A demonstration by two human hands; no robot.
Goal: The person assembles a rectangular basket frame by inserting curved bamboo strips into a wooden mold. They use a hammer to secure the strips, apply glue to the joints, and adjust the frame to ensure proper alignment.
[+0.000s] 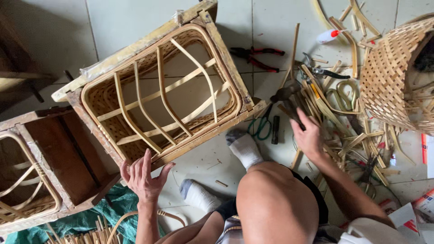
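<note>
The left hand [143, 177] lies open, fingers spread, against the near edge of a wooden frame [226, 58] holding a half-woven rattan basket [162, 90], empty inside. The right hand [308, 135] grips a hammer [285, 96] over scattered bamboo strips [350, 135] beside an overturned woven basket [391, 72]

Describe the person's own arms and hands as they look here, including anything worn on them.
Both arms are bare, with no sleeves in view. The left hand and the right hand wear no gloves; no rings, watch or bracelet show. Fingernails look short and unpainted.
</note>
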